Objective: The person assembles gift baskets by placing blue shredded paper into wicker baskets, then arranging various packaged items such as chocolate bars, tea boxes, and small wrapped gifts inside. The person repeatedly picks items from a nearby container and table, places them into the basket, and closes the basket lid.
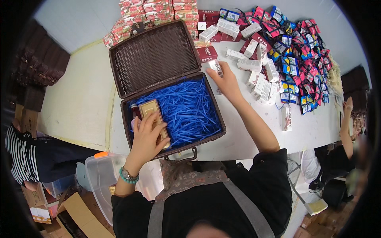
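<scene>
A dark brown wicker case [222, 127] lies open in front of me, its lid [154, 59] tipped back. Blue shredded paper [188, 113] fills most of it. On the left side inside, a flat gold box [149, 107] lies beside a small bottle with a dark neck [136, 111], partly covered by my fingers. My left hand [147, 135] rests over the gold box with its fingers spread. Just off the case's far right corner, my right hand [227, 81] grips a small white box [215, 68] between thumb and fingers.
More small white boxes [249, 64] and dark red boxes [207, 53] lie right of the lid. Beyond is a heap of pink and blue packets [301, 59]. Red-and-white packs [158, 10] are stacked behind. Dark cases [39, 55] stand left; other people are at both sides.
</scene>
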### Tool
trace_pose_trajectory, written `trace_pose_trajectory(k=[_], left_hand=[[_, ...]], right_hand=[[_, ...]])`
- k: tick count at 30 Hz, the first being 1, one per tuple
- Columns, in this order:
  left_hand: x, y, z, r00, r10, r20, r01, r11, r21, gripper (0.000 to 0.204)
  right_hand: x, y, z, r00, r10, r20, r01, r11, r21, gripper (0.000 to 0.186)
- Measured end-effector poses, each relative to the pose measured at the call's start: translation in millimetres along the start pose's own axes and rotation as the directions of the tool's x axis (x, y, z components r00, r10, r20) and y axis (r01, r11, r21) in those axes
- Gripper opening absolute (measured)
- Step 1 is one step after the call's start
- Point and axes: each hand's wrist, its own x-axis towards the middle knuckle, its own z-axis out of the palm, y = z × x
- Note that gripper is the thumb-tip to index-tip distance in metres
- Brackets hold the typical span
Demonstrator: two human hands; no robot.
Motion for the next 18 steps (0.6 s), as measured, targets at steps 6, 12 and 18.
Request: trace_pose_trajectory(k=[6,12,18], left_hand=[[-2,-4,1,0.998,0.037,-0.05,-0.031,0.992,0.124,0.036],[-6,-9,2,0.999,-0.032,0.03,0.033,0.999,-0.036,0.038],[-1,-13,5,1.0,-0.003,0.013,0.004,0.993,-0.12,0.033]], right_hand=[[47,82,1,0.947,-0.321,-0.021,0.213,0.675,-0.706,0.047],[134,-21,27,0.623,-0.78,-0.063,0.615,0.538,-0.576,0.043],[260,-151,63,0.385,-0.917,-0.107,0.587,0.332,-0.738,0.058]])
